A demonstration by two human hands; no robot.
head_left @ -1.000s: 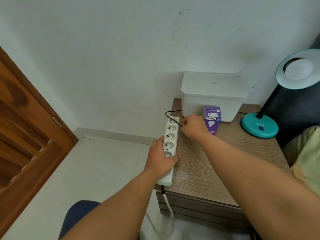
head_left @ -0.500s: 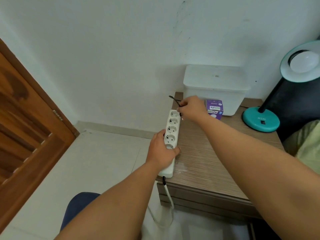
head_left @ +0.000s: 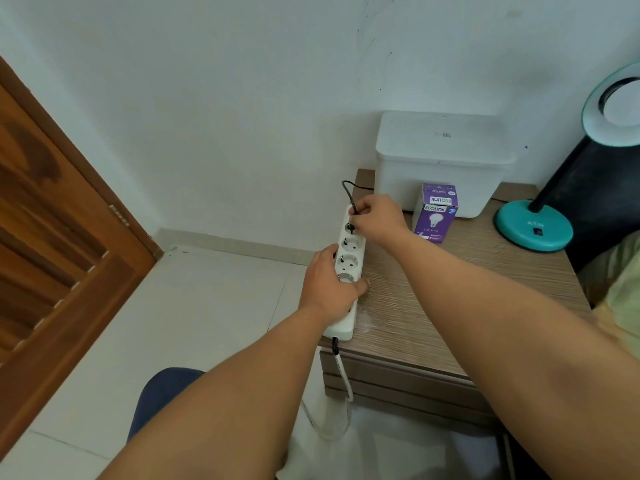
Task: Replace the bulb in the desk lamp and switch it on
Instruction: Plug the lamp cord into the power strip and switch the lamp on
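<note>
Now fingers (head_left: pixel 360 216) pinch black plug (head_left: pixel 351 227) over white strip (head_left: pixel 349 258).

The right hand (head_left: pixel 375 220) covers most of the plug (head_left: pixel 352 226), so whether its pins sit fully in the far socket cannot be told; the left hand (head_left: pixel 329 289) hides the near sockets of the power strip (head_left: pixel 348 268) and any switch there; at three o'clock the lamp (head_left: pixel 533 226) is cut by the frame's edge, half its shade and bulb (head_left: pixel 623 110) lost; the small print on the bulb box (head_left: pixel 434 213) is too fine to read; the black cord (head_left: pixel 349 188) vanishes behind the white container (head_left: pixel 440 161); at six o'clock the strip's white cable (head_left: pixel 343 375) drops below the surface (head_left: pixel 450 289).
</note>
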